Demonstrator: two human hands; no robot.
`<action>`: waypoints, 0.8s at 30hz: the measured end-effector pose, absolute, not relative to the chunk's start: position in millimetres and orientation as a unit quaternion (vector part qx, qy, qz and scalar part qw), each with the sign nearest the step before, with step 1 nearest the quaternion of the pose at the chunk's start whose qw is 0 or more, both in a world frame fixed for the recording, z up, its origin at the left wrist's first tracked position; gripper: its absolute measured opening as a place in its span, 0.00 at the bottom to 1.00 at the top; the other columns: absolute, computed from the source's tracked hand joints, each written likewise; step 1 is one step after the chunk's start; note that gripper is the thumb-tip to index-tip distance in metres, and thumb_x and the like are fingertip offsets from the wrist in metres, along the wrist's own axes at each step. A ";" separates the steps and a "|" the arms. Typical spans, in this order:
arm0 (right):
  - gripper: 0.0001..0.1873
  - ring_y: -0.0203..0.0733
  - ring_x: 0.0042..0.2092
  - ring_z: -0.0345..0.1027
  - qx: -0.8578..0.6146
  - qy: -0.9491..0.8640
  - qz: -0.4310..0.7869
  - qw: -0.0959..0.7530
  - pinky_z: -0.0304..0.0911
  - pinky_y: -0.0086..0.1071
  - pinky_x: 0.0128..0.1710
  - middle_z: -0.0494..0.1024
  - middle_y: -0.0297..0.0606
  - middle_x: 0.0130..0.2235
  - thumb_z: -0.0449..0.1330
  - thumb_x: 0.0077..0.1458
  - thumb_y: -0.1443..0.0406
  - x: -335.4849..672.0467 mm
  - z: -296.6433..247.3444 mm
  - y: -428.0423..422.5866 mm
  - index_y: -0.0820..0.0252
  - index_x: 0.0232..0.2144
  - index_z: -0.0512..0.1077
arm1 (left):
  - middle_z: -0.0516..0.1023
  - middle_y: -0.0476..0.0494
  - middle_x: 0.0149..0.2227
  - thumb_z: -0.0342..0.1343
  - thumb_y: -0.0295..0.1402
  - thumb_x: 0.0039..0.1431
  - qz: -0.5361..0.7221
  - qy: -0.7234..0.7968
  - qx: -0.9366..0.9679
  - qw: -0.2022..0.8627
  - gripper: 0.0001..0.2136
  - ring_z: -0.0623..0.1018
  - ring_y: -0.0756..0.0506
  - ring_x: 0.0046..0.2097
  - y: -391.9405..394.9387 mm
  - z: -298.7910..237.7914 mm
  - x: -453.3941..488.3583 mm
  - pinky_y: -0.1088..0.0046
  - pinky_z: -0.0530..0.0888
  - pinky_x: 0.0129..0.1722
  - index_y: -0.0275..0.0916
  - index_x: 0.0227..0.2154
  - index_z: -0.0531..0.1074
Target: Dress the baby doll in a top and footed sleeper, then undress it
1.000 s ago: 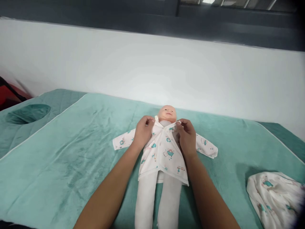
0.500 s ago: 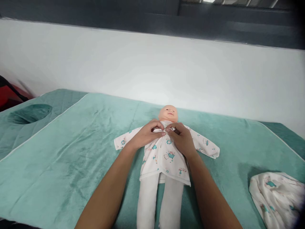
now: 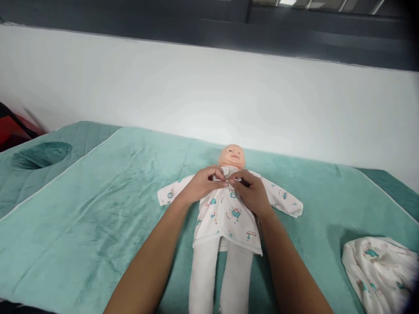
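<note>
A baby doll (image 3: 232, 156) lies on its back in a white printed jacket (image 3: 225, 218) and white trousers (image 3: 203, 279), its sleeves spread to both sides. On the upper chest, my left hand (image 3: 205, 183) pinches the jacket's front edge between thumb and fingers. Close beside it, my right hand (image 3: 250, 189) pinches the opposite front edge, the fingertips of both hands nearly meeting. Whatever fastener lies between the fingertips is too small and covered to make out. Below the hands the jacket's front panels overlap and part slightly at the hem.
A teal plush cover (image 3: 98, 209) spreads under the doll, over a bed with a round face hole (image 3: 42, 155) at the left. Crumpled white printed cloth (image 3: 379, 270) lies at the lower right. Behind runs a white wall (image 3: 209, 96); a red and black item (image 3: 13, 128) sits far left.
Both hands stay at the jacket's chest with their fingertips shifted only slightly. The doll and cloth lie as before; the view has moved a little.
</note>
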State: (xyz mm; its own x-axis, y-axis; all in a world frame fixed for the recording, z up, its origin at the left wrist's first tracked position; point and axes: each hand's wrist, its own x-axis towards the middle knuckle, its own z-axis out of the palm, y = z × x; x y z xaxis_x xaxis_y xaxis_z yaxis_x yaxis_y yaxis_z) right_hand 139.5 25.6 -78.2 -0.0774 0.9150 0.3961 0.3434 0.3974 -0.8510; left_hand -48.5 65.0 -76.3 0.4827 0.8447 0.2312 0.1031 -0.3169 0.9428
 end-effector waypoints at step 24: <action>0.19 0.39 0.35 0.63 -0.637 -0.430 0.156 0.621 0.61 0.34 0.41 0.68 0.33 0.28 0.54 0.56 0.50 313.7 -106.6 -71.9 0.58 0.24 0.66 | 0.74 0.46 0.41 0.56 0.39 0.59 0.653 0.522 0.513 0.194 0.09 0.75 0.46 0.45 -9.2 -132.5 -97.6 0.68 0.72 0.45 0.40 0.38 0.71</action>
State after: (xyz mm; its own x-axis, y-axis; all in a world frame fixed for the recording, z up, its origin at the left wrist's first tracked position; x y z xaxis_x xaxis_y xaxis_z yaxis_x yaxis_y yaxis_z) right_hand 313.7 -71.9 -106.6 0.5816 0.7416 0.3344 0.3532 0.1401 -0.9250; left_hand -97.6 -9.2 -132.5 -0.3992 0.7890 0.4671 0.2824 -0.3788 0.8813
